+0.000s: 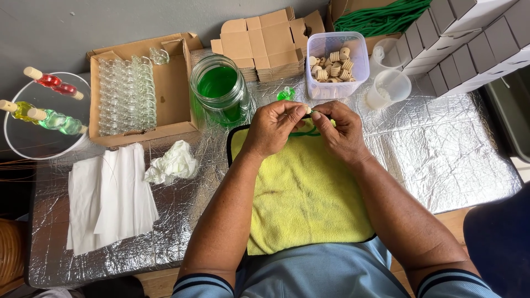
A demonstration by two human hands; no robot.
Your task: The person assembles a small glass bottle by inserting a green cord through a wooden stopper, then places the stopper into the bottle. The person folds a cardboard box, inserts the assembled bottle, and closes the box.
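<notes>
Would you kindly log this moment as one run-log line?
left hand: pinching small cap | right hand: holding green cord | both over yellow cloth | green liquid jar behind

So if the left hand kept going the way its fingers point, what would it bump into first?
The left hand points right, so it would meet the right hand almost at once: their fingertips already pinch a small cream piece on a green cord between them. Depth is hard to judge.

We see both forearms reaching away from the body and converging at centre. The left hand (272,128) and right hand (340,130) meet fingertip to fingertip, fingers curled in a pinch.
</notes>
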